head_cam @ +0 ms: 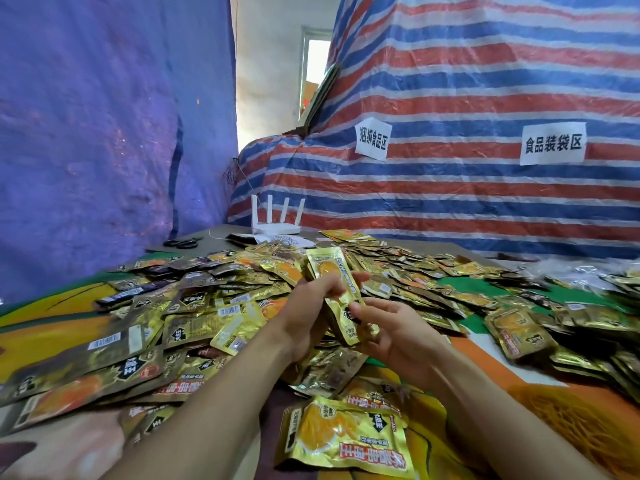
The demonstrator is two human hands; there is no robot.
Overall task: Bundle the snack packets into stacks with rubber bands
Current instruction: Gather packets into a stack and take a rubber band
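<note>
Above the heap of loose packets [214,306], the left hand [308,313] gripped a small stack of packets [329,268] around its middle; the right hand [394,337] pinched the stack's lower end.

The gold foil snack packets [239,317] look glossy and crinkled. The red, white and blue striped tarpaulin [485,81] is woven plastic, faintly shiny; its white paper signs [553,143] are matt; the white router [275,229] smooth plastic.

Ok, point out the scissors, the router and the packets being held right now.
scissors [181,243], head view, on the dark handles.
router [277,230], head view, on its white base.
held packets [347,298], head view, on the gold front, mid-height.
</note>
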